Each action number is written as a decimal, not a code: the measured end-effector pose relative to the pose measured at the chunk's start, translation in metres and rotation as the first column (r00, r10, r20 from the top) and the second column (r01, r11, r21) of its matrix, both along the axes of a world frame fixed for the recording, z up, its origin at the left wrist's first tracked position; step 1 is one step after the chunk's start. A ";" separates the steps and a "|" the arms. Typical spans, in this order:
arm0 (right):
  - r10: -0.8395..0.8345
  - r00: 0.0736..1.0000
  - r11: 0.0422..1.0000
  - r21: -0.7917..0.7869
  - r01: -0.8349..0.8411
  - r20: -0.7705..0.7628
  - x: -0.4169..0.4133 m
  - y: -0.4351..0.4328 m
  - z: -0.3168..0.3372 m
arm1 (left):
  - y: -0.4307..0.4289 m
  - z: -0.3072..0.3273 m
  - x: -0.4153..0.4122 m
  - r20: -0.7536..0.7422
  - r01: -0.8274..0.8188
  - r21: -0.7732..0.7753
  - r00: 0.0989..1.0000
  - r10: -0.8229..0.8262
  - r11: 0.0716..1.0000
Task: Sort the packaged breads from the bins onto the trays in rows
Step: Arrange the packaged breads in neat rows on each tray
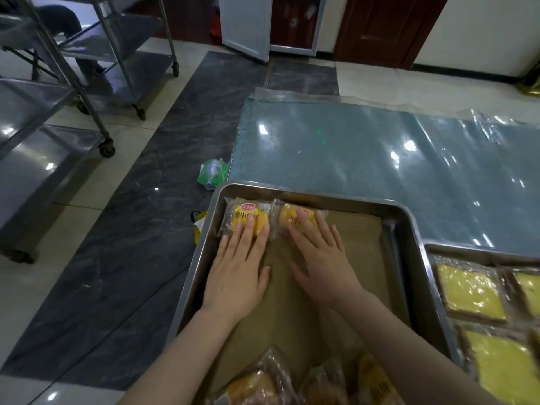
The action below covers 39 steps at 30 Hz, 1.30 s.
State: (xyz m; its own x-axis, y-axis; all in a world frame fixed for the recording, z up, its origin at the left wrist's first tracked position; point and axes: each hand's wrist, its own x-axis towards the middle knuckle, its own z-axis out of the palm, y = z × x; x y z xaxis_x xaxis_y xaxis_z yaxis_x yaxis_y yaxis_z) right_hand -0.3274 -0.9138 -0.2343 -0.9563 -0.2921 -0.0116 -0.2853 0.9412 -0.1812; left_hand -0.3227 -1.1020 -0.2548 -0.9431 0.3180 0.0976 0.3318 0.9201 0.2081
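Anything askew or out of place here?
Minor only. In the steel tray the right bread pack, under the right hand, looks slightly rotated against the left bread pack. A crumpled green plastic bag lies loose on the floor by the tray's far left corner.

Glossy grey-and-pale tiled floor (181,135), steel wheeled racks (38,159) (at left), 1 brown door (388,27), white wall (482,33)
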 end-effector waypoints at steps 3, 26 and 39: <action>-0.040 0.995 0.992 -0.118 0.050 0.087 0.027 0.012 0.011 | -0.011 0.008 0.027 0.052 -0.009 0.053 0.999 0.007 0.999; -0.383 0.833 0.494 -0.674 0.549 0.399 0.096 -0.031 0.049 | -0.029 0.046 0.106 0.239 -0.179 0.534 0.969 0.055 0.826; -0.280 0.791 0.400 -0.683 0.611 0.544 0.095 -0.032 0.026 | -0.019 0.045 0.105 0.703 -0.706 0.705 0.681 -0.206 0.071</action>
